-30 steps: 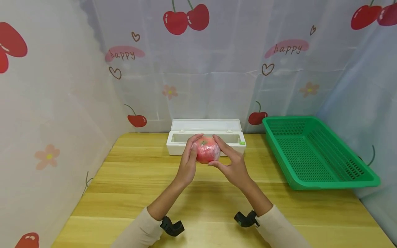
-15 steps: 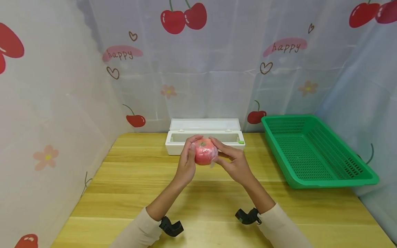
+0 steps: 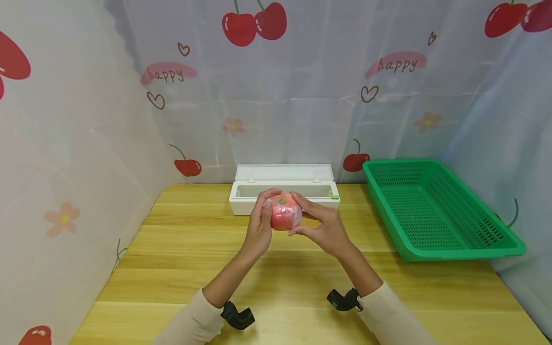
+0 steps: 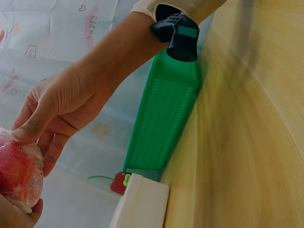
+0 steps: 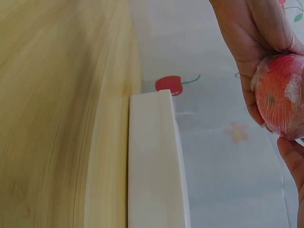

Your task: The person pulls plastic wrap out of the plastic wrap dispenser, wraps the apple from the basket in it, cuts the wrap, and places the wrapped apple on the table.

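Observation:
A red apple [image 3: 283, 213] wrapped in clear plastic film is held up over the table between both hands. My left hand [image 3: 258, 225] grips its left side, thumb on the near face and fingers curled behind. On the right side, my right hand [image 3: 325, 227] has its fingertips at the top and its thumb low by the film. The left wrist view shows bunched film on the wrapped apple [image 4: 19, 166] under the right thumb. Creased film also covers the apple [image 5: 280, 95] in the right wrist view, where the left palm cradles it.
Behind the hands stands a long white box [image 3: 241, 207] with its lid [image 3: 284, 172] raised. A green slotted basket [image 3: 403, 239] sits at the right of the wooden table [image 3: 181, 268]. A printed curtain [image 3: 302, 129] hangs around the back and sides.
The apple has shifted slightly left and down in the head view. The right hand moved its thumb off a loose bit of film, which now lies flatter against the apple.

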`<state>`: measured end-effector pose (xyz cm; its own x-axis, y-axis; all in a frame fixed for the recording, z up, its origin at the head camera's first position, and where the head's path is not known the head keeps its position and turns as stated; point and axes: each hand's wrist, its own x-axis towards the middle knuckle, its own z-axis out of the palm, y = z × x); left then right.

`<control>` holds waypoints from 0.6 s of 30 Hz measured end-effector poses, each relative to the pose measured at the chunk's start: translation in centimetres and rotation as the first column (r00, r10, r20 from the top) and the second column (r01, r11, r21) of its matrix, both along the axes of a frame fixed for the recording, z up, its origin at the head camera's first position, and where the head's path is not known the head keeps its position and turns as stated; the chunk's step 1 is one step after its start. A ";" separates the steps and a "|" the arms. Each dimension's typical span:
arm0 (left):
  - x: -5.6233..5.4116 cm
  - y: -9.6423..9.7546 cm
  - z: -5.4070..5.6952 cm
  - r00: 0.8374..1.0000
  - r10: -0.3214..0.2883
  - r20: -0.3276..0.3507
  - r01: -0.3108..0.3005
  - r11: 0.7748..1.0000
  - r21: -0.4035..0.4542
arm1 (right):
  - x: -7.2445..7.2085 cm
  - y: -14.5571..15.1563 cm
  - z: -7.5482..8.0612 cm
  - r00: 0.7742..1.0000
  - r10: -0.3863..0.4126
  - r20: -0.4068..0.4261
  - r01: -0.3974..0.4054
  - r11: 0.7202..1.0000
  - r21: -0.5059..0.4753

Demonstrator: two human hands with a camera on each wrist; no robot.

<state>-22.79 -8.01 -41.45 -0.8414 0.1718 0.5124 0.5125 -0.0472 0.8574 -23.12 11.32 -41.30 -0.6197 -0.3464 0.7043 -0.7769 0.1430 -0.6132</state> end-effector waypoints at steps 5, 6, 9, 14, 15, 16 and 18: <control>0.1 0.2 0.0 0.999 0.020 0.044 -0.021 1.000 0.009 | 0.2 -0.2 0.0 0.992 -0.066 -0.105 0.073 0.995 0.064; 0.1 0.2 0.0 0.998 0.025 0.050 -0.026 1.000 0.009 | 0.3 -0.2 0.0 0.991 -0.076 -0.113 0.085 0.994 0.072; 0.3 0.2 -0.1 0.998 0.038 0.054 -0.039 0.999 0.005 | 0.5 -0.3 0.0 0.989 -0.091 -0.119 0.102 0.991 0.085; 0.5 0.1 -0.1 0.998 0.052 0.029 -0.052 0.999 -0.003 | 0.6 -0.6 -0.2 0.983 -0.106 -0.149 0.120 0.989 0.091; 0.5 0.1 0.0 0.998 0.052 0.027 -0.052 0.999 -0.002 | 0.5 -0.6 -0.3 0.982 -0.107 -0.158 0.122 0.989 0.089; 0.5 0.1 0.0 0.998 0.051 0.026 -0.051 0.999 -0.001 | 0.5 -0.7 -0.4 0.980 -0.108 -0.168 0.125 0.988 0.089; 0.4 0.0 0.0 0.999 0.044 0.029 -0.044 0.999 0.004 | 0.5 -0.7 -0.5 0.978 -0.109 -0.177 0.126 0.988 0.090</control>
<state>-22.37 -8.03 -41.42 -0.8627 0.1318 0.4883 0.4889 -0.0295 0.8718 -22.65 10.60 -41.78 -0.5334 -0.3528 0.7687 -0.8432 0.2939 -0.4502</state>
